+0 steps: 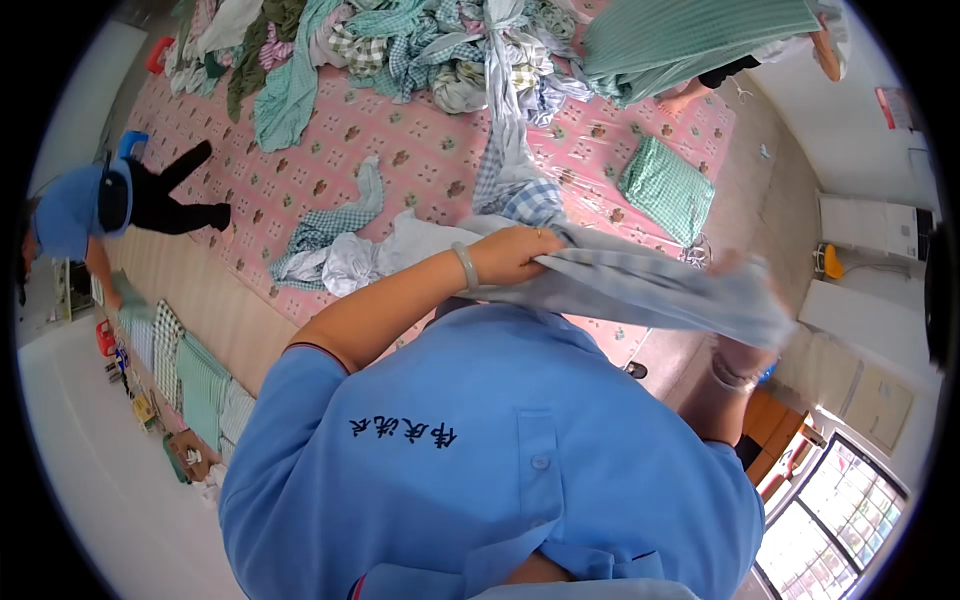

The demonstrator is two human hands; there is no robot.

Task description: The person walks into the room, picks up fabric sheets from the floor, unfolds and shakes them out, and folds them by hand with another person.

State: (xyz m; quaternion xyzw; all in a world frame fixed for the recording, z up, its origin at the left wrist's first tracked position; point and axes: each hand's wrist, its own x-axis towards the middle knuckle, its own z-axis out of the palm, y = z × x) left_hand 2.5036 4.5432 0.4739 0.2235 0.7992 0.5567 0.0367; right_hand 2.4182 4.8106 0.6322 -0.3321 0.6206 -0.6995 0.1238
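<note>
My left hand (512, 257), wearing a bracelet and a ring, is closed on a light grey-blue striped sheet (620, 285). The bunched cloth stretches across in front of my chest to my right hand (748, 350). That hand is blurred and partly covered by the fabric, which is gathered in its grip. Beyond my left hand, a blue-and-white checked part of cloth (535, 200) joins a long twisted strip (505, 110) reaching to the pile. White cloth (400, 245) and a green checked piece (335, 222) lie left of my hands.
A large heap of mixed cloth (400, 50) lies at the back of the pink patterned mat (430, 150). A folded green checked cloth (668, 188) sits at right. One co-worker (75, 210) bends over folded stacks (200, 375); another holds up a green sheet (690, 45).
</note>
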